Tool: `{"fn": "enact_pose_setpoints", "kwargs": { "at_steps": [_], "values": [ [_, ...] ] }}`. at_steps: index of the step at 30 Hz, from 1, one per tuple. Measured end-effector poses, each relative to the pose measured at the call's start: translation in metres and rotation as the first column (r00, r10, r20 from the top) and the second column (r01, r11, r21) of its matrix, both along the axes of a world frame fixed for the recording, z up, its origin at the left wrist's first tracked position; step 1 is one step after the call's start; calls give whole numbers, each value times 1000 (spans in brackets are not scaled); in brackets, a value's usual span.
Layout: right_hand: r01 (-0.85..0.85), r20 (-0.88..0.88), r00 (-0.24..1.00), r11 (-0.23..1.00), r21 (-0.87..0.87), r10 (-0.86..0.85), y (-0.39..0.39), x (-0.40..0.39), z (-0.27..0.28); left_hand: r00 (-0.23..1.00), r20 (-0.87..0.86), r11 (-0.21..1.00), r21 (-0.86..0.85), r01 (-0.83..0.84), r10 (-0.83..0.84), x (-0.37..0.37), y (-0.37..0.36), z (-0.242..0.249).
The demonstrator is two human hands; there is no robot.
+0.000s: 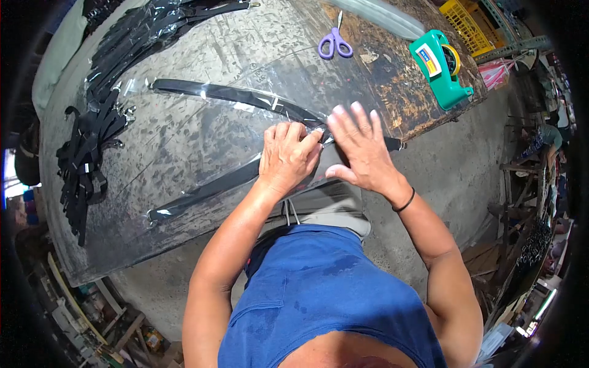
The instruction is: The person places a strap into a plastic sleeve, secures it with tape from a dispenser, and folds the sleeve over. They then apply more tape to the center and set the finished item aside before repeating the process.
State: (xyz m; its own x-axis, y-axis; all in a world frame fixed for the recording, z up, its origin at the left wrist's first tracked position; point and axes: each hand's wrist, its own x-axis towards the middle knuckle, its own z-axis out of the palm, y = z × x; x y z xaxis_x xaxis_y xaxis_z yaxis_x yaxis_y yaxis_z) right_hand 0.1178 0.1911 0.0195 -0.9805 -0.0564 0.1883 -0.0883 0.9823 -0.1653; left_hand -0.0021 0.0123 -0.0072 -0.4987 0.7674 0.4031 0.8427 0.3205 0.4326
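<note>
My left hand [286, 154] is closed, its thumb and fingers pinched on the right end of a black strap in clear plastic [236, 95]. That strap runs off to the upper left across the table. Under my left hand passes a second black strap [211, 186], also with shiny clear film around it. My right hand [366, 156] is open, fingers spread, palm down over the right part of the straps. A black end with a small metal piece [394, 144] sticks out beyond it. Exactly what lies between my left fingertips is partly hidden.
The worn table [257, 58] carries a large pile of black straps [138, 43] and a smaller bunch [86, 159] at left. Purple-handled scissors [335, 45], clear plastic sleeves [386, 17] and a green tape dispenser [443, 76] lie at the far right. A yellow crate [464, 27] stands beyond.
</note>
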Motion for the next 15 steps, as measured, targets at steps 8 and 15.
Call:
{"fn": "enact_pose_setpoints", "kwargs": {
  "at_steps": [8, 15],
  "values": [
    [1, -109, 994, 996, -84, -10, -4, 8, 4, 1000, -24, 1000, 9, -8, 8, -1, 3, -1],
    [18, 48, 999, 999, -29, -17, -11, 13, 10, 1000, -20, 1000, 10, 1, -1, 0, 2, -2]
  ]
}}
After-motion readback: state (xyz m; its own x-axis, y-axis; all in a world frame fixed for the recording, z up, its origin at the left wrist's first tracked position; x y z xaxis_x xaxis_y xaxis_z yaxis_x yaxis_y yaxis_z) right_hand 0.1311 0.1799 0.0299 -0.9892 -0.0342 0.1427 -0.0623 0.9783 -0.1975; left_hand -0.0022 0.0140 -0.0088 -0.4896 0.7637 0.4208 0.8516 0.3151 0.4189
